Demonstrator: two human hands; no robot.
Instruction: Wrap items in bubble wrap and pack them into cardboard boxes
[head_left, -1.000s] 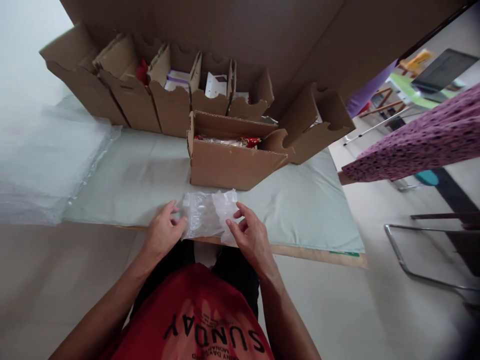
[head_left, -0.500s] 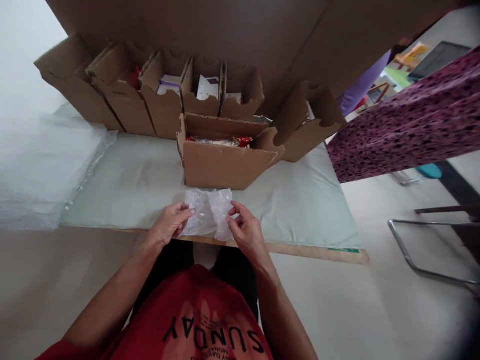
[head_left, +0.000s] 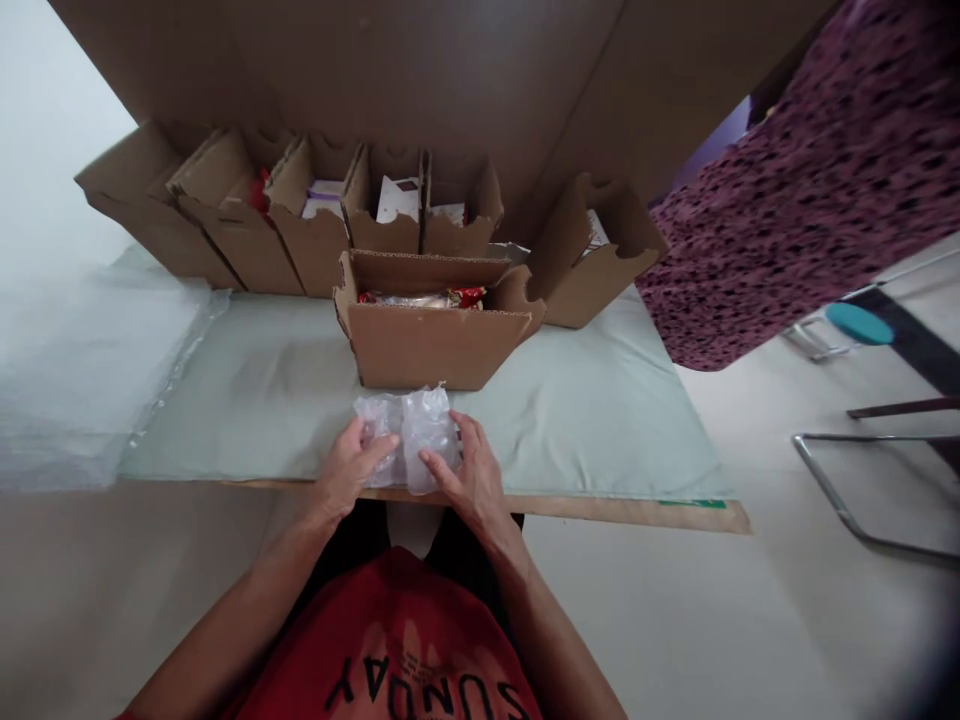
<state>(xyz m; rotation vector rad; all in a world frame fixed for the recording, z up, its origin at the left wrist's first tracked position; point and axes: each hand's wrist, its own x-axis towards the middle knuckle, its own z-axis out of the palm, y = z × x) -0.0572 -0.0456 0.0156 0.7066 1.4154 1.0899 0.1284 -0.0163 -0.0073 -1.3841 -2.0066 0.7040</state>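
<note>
A folded piece of clear bubble wrap (head_left: 427,440) lies at the front edge of the cloth-covered table (head_left: 600,430). My left hand (head_left: 352,465) grips its left side, thumb on top and fingers beneath. On the opposite side my right hand (head_left: 469,475) holds the wrap between thumb and fingers. Whether anything is wrapped inside cannot be made out. Just beyond the wrap stands an open cardboard box (head_left: 442,345) holding items in clear and red packaging (head_left: 465,297).
Several open cardboard bins (head_left: 307,235) stand in a row at the back, some with small boxes inside. Another bin (head_left: 600,250) stands back right. Bubble wrap sheets (head_left: 90,370) cover the left end. A patterned pink cloth (head_left: 787,210) hangs at right, near a teal stool (head_left: 859,323).
Both hands have closed in around the bubble wrap, my right thumb now lying over its right part. The pink cloth at right fills more of the view.
</note>
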